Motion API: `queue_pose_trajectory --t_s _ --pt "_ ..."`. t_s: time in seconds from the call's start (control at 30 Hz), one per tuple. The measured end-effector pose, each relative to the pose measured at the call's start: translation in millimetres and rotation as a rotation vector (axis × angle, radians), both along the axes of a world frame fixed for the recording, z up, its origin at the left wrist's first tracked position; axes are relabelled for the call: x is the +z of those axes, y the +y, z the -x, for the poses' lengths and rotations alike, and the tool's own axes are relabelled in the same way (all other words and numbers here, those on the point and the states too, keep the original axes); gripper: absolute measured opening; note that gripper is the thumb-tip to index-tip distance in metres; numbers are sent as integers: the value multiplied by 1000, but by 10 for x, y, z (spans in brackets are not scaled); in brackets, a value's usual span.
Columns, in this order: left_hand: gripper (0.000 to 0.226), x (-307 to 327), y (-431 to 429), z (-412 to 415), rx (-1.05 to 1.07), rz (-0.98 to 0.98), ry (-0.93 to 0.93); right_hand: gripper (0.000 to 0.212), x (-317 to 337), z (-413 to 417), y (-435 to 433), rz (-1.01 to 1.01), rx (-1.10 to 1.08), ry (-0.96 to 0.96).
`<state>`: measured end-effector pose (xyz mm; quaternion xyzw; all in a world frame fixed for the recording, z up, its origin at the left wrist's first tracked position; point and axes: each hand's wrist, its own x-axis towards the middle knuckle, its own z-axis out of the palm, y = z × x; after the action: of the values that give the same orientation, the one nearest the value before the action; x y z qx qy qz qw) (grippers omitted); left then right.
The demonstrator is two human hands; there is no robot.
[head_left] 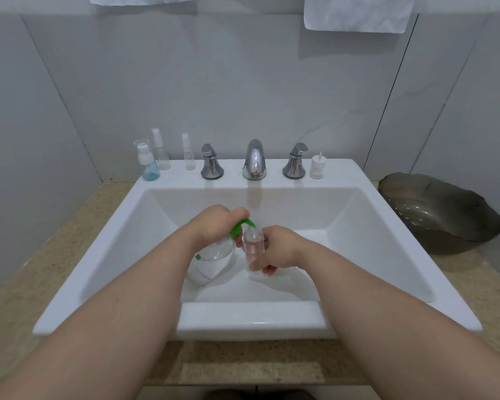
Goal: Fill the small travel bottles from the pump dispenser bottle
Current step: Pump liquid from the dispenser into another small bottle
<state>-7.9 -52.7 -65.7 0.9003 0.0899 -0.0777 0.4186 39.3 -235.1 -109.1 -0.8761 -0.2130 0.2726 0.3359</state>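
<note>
The fingers (241, 212) of the left hand (217, 223) are curled over the green pump head (242, 226). They hold it tight, most likely so they can push it down. The fingers (267, 269) of the right hand (277, 249) are wrapped round the small travel bottle (253, 245) and hold it straight up. Its open mouth sits right under the tip of the green spout, touching it or almost touching it, so the soap should go in and not run down the side. There looks to be some liquid in this little bottle, but I cannot tell how full it is. The pump dispenser bottle (214, 255) is see-through and leans a bit toward the little bottle, which brings the spout over it. Both bottles are held low inside the white sink (373, 215), so any drip would land in the basin and not on the counter. On the back ledge, to the left, a small capped bottle with blue liquid (147, 167) stands next to two clear spray bottles (160, 153). These two look empty, so I think they are waiting for their turn. To the right of the faucet (254, 160) stands a white spray top (317, 167), probably the lid of the bottle in the hand, kept close for screwing back on. A dark bowl (439, 212) sits on the counter beside the sink.
</note>
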Motion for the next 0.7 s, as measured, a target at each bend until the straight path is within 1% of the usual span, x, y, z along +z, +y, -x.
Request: queue_pose_trajectory --t_s 0.13,0.3,0.37,0.53,0.7 --pt "64 -20 8 3 14 -2 4 43 6 1 2 -4 -1 3" --pt "95 -48 34 -18 39 5 20 48 14 0 -2 -35 -20 9" --pt "99 -45 34 -11 37 9 19 48 17 -1 -4 -32 -26 8" --pt "83 -29 36 -11 40 -31 30 45 41 12 -4 -27 -24 0" --pt "73 -23 17 -9 30 -18 23 43 52 22 -8 -31 -20 -7"
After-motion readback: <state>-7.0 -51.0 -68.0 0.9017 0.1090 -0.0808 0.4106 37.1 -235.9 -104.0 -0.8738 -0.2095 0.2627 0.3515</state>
